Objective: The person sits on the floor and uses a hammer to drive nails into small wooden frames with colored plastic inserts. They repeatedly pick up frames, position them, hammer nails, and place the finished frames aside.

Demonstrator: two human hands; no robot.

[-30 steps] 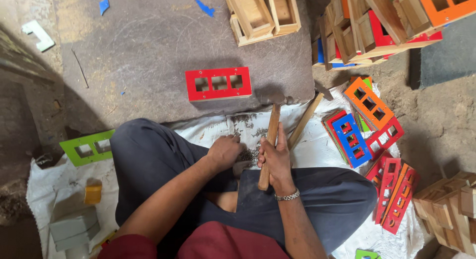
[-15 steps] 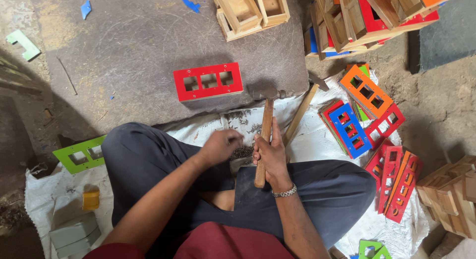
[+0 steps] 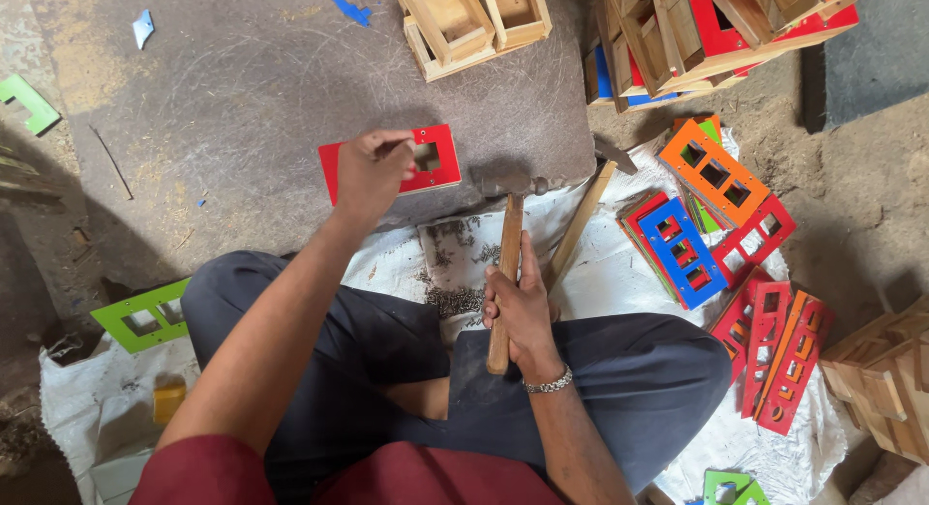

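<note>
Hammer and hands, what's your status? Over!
Right hand gripping hammer by its wooden handle. Left hand resting on red panel on the grey slab. Nothing between them.

Soft even daylight, faint shadows, sharp focus, slight wide-angle edge distortion

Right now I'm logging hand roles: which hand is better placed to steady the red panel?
Left. The left hand already rests on the red panel on the slab, while the right hand grips the hammer.
</note>
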